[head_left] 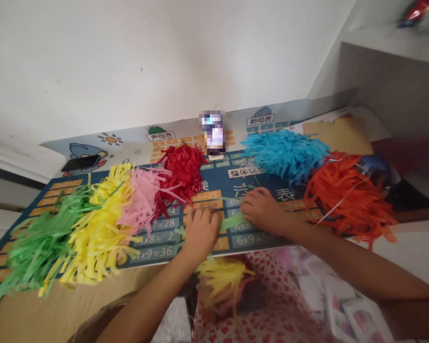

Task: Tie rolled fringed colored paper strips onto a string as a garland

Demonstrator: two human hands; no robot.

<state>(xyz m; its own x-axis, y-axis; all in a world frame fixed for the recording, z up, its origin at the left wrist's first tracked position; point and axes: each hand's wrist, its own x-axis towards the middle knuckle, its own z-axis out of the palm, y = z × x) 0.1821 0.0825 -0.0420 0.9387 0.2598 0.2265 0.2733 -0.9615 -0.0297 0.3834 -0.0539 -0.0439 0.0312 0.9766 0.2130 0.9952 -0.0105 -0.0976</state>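
Green paper strip (232,221) lies almost flat across a multiplication-table mat (248,240), bridging the short gap between a person's two bare hands. The left hand (200,233) is curled closed over the strip's near end, its fingers folded down and hiding the exact pinch, while a few green shreds show beside it. The right hand (260,209) sits half open at the far end, fingers gently curved and touching the paper, though this view cannot show whether it is clamping the strip or merely resting there. With paper this thin, light and even pressure from both hands looks the sounder approach, since a hard tug could crease or tear it.

Fringed paper bunches crowd the mat on either side. A green bunch (39,243), a yellow bunch (100,228), a pink bunch (141,200) and a red bunch (182,171) sit together to the left of the hands, while a blue bunch (286,155) and an orange bunch (350,200) lie to the right. Below the edge of the desk (57,305), a yellow-and-red bunch (221,286) rests on heart-print cloth (264,305). A black phone (80,163) lies at the mat's far left, beyond the green and yellow paper, and a pixelated upright object (213,133) stands at its far edge.
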